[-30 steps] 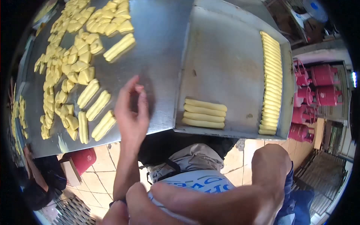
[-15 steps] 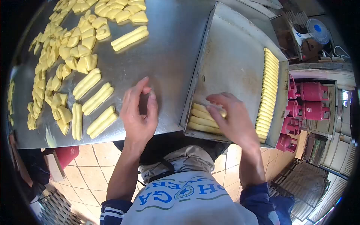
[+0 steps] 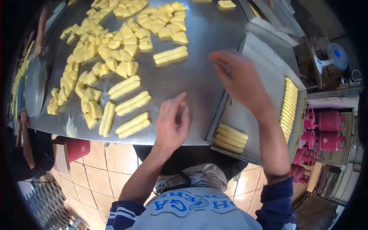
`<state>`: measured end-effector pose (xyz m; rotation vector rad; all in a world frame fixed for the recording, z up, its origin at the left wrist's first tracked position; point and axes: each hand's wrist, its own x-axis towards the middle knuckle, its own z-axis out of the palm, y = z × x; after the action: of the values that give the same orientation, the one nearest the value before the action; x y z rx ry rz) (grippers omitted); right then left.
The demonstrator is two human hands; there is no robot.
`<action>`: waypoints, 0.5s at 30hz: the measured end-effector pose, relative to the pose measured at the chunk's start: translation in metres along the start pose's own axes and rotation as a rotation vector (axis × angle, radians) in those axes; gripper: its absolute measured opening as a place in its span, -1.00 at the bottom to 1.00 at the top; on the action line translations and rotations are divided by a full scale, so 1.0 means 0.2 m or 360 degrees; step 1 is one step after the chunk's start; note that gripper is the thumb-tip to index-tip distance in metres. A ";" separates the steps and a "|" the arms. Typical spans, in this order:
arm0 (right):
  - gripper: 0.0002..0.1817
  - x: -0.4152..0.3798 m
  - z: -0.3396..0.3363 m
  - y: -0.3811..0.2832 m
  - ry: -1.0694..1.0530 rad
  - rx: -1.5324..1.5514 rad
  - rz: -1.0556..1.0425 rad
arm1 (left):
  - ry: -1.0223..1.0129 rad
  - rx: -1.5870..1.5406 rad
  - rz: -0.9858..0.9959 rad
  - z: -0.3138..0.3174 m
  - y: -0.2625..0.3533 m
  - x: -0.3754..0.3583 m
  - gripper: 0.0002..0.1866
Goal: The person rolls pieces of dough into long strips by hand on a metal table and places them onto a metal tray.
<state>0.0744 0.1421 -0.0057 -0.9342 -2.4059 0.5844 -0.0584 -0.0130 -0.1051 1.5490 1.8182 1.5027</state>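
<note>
My left hand [image 3: 172, 124] hovers near the front edge of the steel table [image 3: 191, 82], thumb and fingers apart with nothing between them. Left of it lie several paired dough strips [image 3: 133, 125]. My right hand [image 3: 241, 78] is raised over the left wall of a metal baking tray [image 3: 264, 73], slightly blurred, its fingers apart and holding nothing visible. A few dough strips [image 3: 231, 138] lie side by side in the tray's near left corner. A long row of dough strips [image 3: 288, 109] lines its right side, partly hidden by my right forearm. Another dough pair [image 3: 170, 56] rests farther back.
Many cut dough pieces [image 3: 115, 44] spread over the table's left and back. At far left a co-worker's arm [image 3: 41, 30] shows beside a round grey disc [image 3: 35, 86]. Pink gas cylinders [image 3: 330, 122] and a fan [image 3: 338, 56] stand right of the tray.
My right hand has lifted from the dough strips in the tray's near corner and moved away from me. The view has shifted, bringing the disc and the co-worker's arm into sight.
</note>
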 end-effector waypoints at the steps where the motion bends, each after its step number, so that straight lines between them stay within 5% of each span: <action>1: -0.73 0.10 0.09 0.06 -0.0068 -0.0048 -0.0083 | 0.0000 0.0002 -0.0003 0.00 0.00 0.00 -0.60; 4: -0.65 0.29 0.41 0.27 -0.0065 -0.0102 -0.0309 | 0.0019 0.0019 0.0025 0.00 0.00 0.00 -0.59; 7: -0.61 0.41 0.52 0.26 -0.0255 -0.0370 0.0005 | 0.0022 0.0018 0.0021 -0.01 0.00 0.00 -0.59; 13: -0.77 0.51 0.43 0.11 -0.0452 0.0117 0.0680 | 0.0021 0.0012 -0.0050 0.00 -0.01 0.00 -0.61; 15: -0.77 0.48 0.46 0.08 -0.0160 -0.0117 0.0300 | 0.0058 -0.0125 -0.0253 0.00 0.00 0.00 -0.63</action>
<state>-0.0330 0.2023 -0.0598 -1.1989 -2.4587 0.6277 -0.0583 -0.0130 -0.1058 1.3163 1.8315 1.5177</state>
